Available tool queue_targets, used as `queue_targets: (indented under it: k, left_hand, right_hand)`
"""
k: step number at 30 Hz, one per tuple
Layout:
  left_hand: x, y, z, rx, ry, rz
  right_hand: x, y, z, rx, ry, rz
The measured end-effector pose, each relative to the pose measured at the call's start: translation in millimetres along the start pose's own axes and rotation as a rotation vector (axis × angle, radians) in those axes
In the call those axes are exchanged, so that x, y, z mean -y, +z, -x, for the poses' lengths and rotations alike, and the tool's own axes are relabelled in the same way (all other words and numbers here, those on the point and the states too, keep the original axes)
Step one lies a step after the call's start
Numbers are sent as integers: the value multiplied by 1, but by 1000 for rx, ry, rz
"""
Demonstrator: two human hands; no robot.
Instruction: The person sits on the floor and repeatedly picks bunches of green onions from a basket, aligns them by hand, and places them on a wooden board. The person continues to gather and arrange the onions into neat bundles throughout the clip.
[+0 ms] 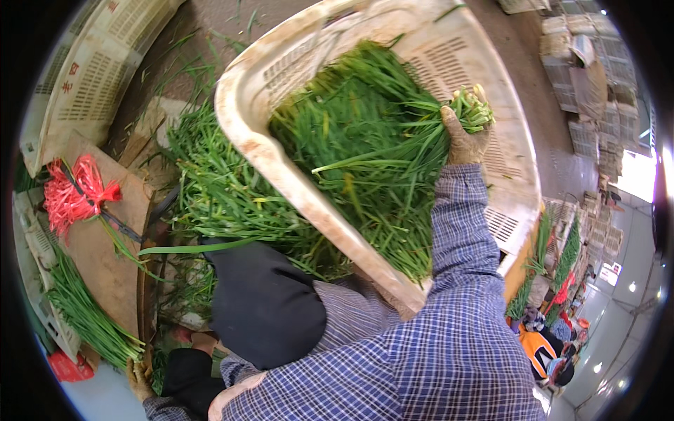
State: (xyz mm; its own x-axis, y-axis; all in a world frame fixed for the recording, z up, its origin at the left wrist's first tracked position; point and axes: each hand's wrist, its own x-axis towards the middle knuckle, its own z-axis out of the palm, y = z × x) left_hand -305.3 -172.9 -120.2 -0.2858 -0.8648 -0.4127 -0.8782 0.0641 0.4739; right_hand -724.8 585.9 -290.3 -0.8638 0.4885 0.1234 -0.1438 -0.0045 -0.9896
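Observation:
My right hand (467,141), in a soiled tan glove, grips a bunch of green garlic chives (429,126) near its pale stem ends. It is inside a large dirty white plastic crate (316,197), above a heap of loose green leaves (347,116). At the lower left, my gloved left hand (139,378) is at the stem ends of another bunch of chives (89,305), which lies beside a wooden board (100,268). Whether its fingers close around those stems is unclear.
Red plastic ties (79,187) lie bundled on the board. More loose chives (221,184) are piled between board and crate. Another white crate (100,68) stands at upper left. Stacked crates (605,79) line the right, with people (547,347) farther off at lower right.

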Motion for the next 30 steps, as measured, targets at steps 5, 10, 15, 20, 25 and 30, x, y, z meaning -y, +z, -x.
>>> queue_targets:
  k: [5, 10, 15, 20, 25, 30]
  left_hand:
    - [-20, 0, 20, 52, 270, 211]
    - [-101, 18, 102, 47, 518, 205]
    - [-197, 85, 221, 436, 634, 328]
    - [-232, 197, 333, 1262, 497, 351]
    - [-231, 280, 392, 1490, 14, 656]
    - [-217, 318, 387, 1349, 114, 749]
  right_hand:
    - [43, -41, -25, -382, 195, -114]
    - [133, -44, -19, 68, -158, -269]
    - [196, -29, -7, 29, -219, -324]
    - [246, -33, 17, 92, -348, -495]
    - [279, -32, 54, 54, -373, -587]
    - [275, -31, 86, 63, -406, -642]
